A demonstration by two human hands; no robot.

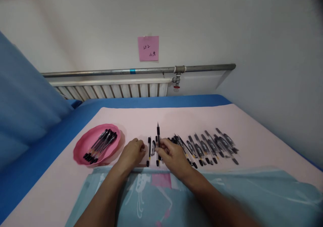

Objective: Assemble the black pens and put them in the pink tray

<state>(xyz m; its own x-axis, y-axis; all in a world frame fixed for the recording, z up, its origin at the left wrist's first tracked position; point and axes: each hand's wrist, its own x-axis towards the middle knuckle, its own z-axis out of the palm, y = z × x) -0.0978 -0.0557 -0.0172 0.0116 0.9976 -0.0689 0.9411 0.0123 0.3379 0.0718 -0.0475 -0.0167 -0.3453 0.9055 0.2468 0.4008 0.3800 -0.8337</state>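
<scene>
- From the head view, we are seeing our right hand (174, 154) clamping thumb and fingers on one pen (158, 131), which is pointing tip up over the pink sheet (136, 121);
- our left hand (132, 153) is curling its fingers just beside a lying pen (148, 151); we are not able to tell whether they are gripping anything;
- bundled pens (101, 146) are resting in the pink bowl (84, 140) at left; loose pens (214, 146) are lying at right;
- we are judging that one pen is being handled singly; the next move is seemingly calling for a steady right grip and precise left fingertips.
</scene>
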